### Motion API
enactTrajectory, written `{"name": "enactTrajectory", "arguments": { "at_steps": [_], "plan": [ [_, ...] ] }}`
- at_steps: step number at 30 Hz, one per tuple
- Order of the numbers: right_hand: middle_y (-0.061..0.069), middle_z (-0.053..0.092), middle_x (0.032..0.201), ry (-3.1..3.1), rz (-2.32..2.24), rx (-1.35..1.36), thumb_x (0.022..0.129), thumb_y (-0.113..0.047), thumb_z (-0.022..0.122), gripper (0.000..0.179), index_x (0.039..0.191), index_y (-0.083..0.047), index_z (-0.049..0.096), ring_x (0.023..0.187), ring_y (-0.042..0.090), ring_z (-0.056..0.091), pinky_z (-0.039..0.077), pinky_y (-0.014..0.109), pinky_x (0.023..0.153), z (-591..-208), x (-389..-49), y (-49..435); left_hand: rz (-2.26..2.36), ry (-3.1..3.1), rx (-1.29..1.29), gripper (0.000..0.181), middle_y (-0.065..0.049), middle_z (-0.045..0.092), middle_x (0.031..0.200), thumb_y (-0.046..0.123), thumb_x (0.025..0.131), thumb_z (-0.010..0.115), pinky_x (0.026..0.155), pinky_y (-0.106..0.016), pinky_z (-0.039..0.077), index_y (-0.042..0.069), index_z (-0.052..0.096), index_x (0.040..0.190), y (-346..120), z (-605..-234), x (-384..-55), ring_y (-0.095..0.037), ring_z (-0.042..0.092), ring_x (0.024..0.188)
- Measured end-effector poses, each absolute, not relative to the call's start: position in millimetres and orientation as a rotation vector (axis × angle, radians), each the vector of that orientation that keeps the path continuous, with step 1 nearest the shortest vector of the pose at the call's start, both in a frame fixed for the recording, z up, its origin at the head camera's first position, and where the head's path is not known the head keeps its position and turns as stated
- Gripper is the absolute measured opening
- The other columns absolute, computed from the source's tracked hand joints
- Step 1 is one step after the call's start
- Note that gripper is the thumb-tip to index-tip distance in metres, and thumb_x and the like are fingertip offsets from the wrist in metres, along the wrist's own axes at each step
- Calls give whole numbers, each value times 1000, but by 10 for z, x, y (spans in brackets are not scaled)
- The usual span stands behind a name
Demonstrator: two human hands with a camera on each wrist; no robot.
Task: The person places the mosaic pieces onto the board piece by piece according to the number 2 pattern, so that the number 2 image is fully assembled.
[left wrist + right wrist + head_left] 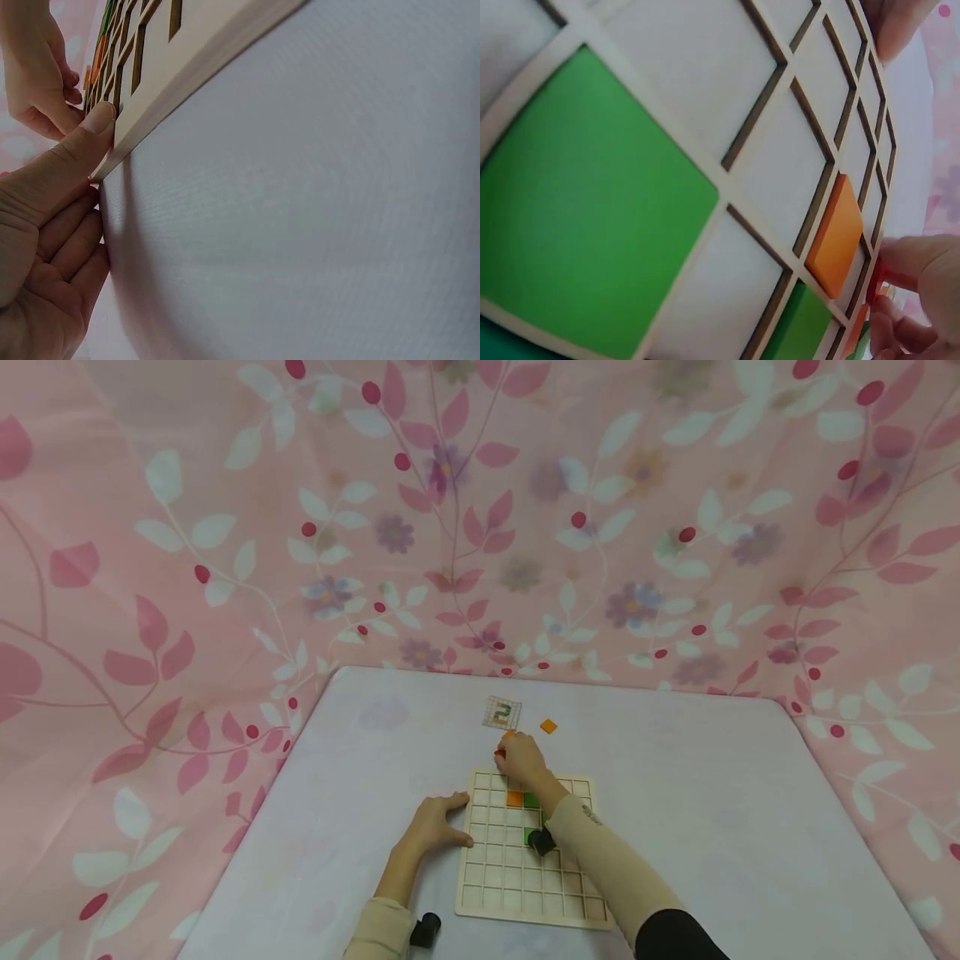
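Just beyond the far edge of a wooden grid board [498, 902], my right hand [522, 760] pinches a small red tile [876, 281] between thumb and fingers. An orange tile [510, 734] shows beside its fingertips. My left hand [433, 824] rests at the board's left edge, thumb and forefinger spread apart. Seen from the left wrist, the thumb [97, 120] lies on the rim with the other fingers bent beside it. In the grid sit an orange tile [836, 240] and several green tiles [600, 217], partly hidden in the head view by the right wrist.
Behind the board lies a gridded card [502, 712] bearing a figure like a 2. A loose orange tile [548, 726] is to its right. White cloth [712, 793] covers the table, and a pink floral curtain [480, 527] hangs behind and at the sides.
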State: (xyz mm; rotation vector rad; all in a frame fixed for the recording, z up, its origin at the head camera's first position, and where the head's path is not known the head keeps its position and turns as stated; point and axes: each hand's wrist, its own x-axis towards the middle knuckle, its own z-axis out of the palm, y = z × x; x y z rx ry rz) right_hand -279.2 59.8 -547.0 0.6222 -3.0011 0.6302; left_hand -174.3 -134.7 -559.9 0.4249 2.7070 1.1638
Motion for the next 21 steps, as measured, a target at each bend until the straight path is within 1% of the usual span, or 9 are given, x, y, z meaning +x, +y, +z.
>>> {"name": "enactTrajectory", "arguments": {
  "at_steps": [2,6,9,13,16,21],
  "plan": [
    [13,68,95,-3039,625,636,88,-12,63,17,98,-2,72,92,30,60,53,41,78,-5447,-2785,593,1163,2708,419,78,-20,56,128,20,57,89,104,-47,39,-5,58,124,-1344,-5598,-1741,-36,51,122],
    [13,68,97,-3062,695,732,85,2,62,17,99,-1,72,95,29,61,54,39,82,-5434,-2794,597,1158,2712,418,78,-20,56,128,20,56,89,104,-48,39,-6,58,124,-1339,-5591,-1738,-37,51,121],
    [12,68,96,-3042,727,827,81,8,62,20,96,0,72,94,27,62,55,37,81,-5442,-2812,603,1164,2708,420,79,-21,55,128,20,56,89,104,-48,38,-6,57,124,-1342,-5586,-1735,-37,51,121],
    [11,68,93,-2991,770,890,80,11,63,19,91,0,74,93,27,62,55,36,80,-5451,-2815,613,1169,2706,425,79,-21,56,128,20,56,89,104,-49,38,-6,57,124,-1342,-5598,-1733,-37,51,121],
    [13,67,96,-2976,735,826,79,8,64,17,91,0,73,94,29,61,54,38,82,-5441,-2791,615,1166,2706,424,79,-21,55,128,21,57,89,104,-48,39,-5,57,124,-1343,-5605,-1731,-37,51,121],
    [15,63,91,-3031,614,652,82,-2,64,10,90,0,70,87,31,58,53,41,74,-5383,-2733,619,1166,2707,430,79,-20,56,128,21,57,89,103,-48,39,-6,57,124,-1346,-5603,-1735,-37,51,121]
  ]
}}
